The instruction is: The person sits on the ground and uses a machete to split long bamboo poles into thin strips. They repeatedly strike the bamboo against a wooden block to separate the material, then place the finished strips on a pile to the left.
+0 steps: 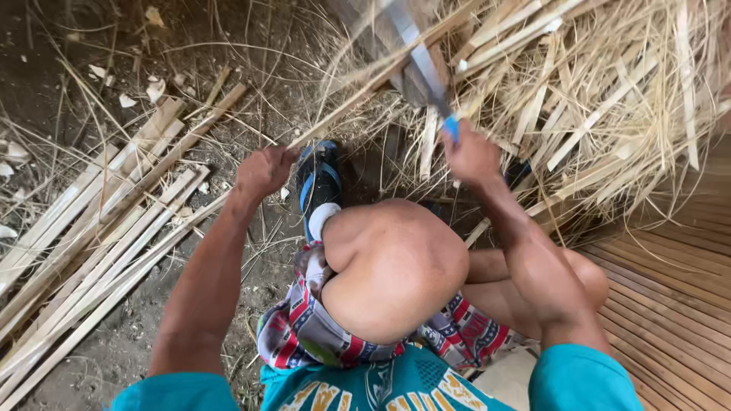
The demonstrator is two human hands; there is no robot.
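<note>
Head view, looking down. Thin bamboo strip (358, 95) in the middle, slanting up to the right, low end pinched in the left hand (263, 171), far end lost in the heap of dry shavings (601, 99). Long knife (422, 65) with a blue handle laid across the strip, blade blurred, clenched in the right hand (470, 156). Both grips closed tight, one on the strip, one on the knife.

Probably the shaving step: thinning or splitting the strip. Next move likely calls for a steady pull on the strip and a blade kept pointing away from the knee (396, 266).

Just below the hands, a blue sandal (318, 183) on the dirt floor (114, 350). Left of that, cut bamboo slats (99, 243) lying side by side. Right, a slatted bamboo floor (678, 297).
</note>
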